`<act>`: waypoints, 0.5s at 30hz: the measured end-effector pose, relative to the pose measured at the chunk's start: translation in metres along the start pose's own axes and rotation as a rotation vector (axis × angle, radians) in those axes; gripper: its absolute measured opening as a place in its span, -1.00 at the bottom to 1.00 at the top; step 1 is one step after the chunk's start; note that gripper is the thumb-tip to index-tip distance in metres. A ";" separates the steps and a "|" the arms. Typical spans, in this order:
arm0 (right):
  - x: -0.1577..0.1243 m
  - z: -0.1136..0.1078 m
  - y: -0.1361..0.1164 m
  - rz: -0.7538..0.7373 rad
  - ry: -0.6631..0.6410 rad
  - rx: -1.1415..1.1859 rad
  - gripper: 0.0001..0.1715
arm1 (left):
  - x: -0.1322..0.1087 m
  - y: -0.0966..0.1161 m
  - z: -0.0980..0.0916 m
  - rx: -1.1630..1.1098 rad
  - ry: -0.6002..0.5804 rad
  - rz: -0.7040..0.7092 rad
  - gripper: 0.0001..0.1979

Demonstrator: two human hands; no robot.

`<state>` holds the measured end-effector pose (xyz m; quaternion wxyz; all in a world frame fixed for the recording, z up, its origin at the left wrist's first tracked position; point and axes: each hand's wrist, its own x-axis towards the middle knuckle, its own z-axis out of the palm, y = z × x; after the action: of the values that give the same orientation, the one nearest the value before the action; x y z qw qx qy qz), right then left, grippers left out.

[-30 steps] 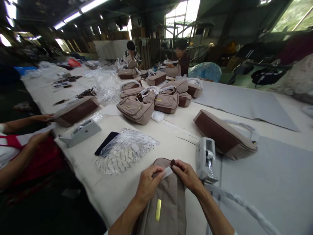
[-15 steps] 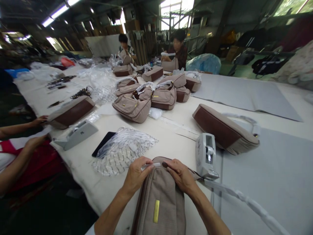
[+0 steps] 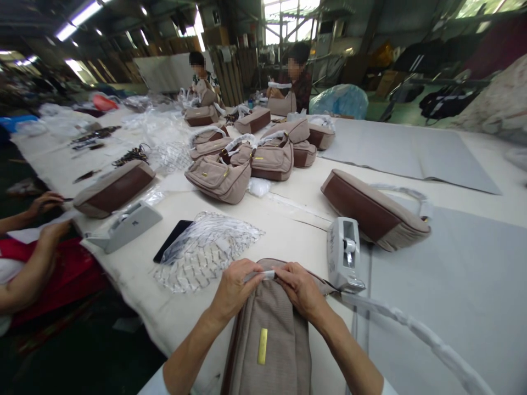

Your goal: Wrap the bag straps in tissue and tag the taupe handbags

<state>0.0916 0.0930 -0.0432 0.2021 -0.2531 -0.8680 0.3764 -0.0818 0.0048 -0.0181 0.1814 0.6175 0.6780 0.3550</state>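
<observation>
A taupe fabric handbag (image 3: 269, 334) with a small gold plate stands on end at the table's near edge. My left hand (image 3: 235, 289) and my right hand (image 3: 302, 291) both pinch its top edge, fingers closed, pressing a strip of clear tape (image 3: 264, 276) stretched between them. The bag's wrapped strap (image 3: 415, 334) trails off to the right across a grey sheet. A grey tape dispenser (image 3: 343, 254) sits just right of my right hand.
Netted plastic wrap (image 3: 206, 247) and a dark phone (image 3: 173, 248) lie left of the bag. Several finished bags (image 3: 239, 164) crowd mid-table; one lies at right (image 3: 370, 211). A co-worker's hands (image 3: 47, 216) work at left near another dispenser (image 3: 123, 226). Two people sit at the far end.
Both my hands have lowered the tape strip onto the bag's top edge and moved closer together. The co-worker's hands at left shifted slightly.
</observation>
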 end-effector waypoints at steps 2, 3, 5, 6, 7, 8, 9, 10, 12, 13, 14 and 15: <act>0.000 -0.001 0.000 -0.007 -0.007 0.028 -0.70 | 0.004 0.005 0.002 -0.015 -0.031 -0.008 -0.89; -0.001 0.000 0.002 0.002 0.003 0.070 -0.71 | 0.006 0.007 0.003 -0.024 -0.044 -0.013 -0.89; -0.005 0.002 0.008 0.075 0.077 0.192 -0.64 | 0.011 0.010 0.004 -0.034 -0.061 -0.028 -0.89; -0.008 0.004 0.011 0.135 0.137 0.244 -0.59 | 0.013 0.011 0.004 -0.035 -0.066 -0.037 -0.89; -0.011 0.007 0.014 0.192 0.199 0.273 -0.57 | 0.015 0.012 0.004 -0.037 -0.075 -0.046 -0.90; -0.014 0.009 0.017 0.231 0.254 0.277 -0.58 | 0.017 0.012 0.003 -0.040 -0.092 -0.059 -0.92; -0.017 0.012 0.018 0.239 0.290 0.266 -0.62 | 0.018 0.012 0.002 -0.045 -0.114 -0.074 -0.92; -0.019 0.014 0.018 0.221 0.303 0.249 -0.66 | 0.020 0.013 0.001 -0.048 -0.136 -0.085 -0.92; -0.019 0.014 0.015 0.165 0.267 0.235 -0.72 | 0.025 0.014 0.000 -0.037 -0.176 -0.084 -0.92; -0.017 0.012 0.013 0.153 0.230 0.250 -0.72 | 0.029 0.015 -0.001 -0.019 -0.197 -0.060 -0.92; -0.015 0.008 0.012 0.154 0.187 0.273 -0.71 | 0.032 0.016 -0.001 0.008 -0.222 -0.016 -0.92; -0.011 0.003 0.012 0.155 0.132 0.302 -0.70 | 0.036 0.017 -0.001 0.042 -0.249 0.045 -0.91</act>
<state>0.1026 0.0917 -0.0555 0.2648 -0.3100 -0.7643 0.4997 -0.0764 0.0391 0.0020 0.2430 0.6757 0.6435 0.2652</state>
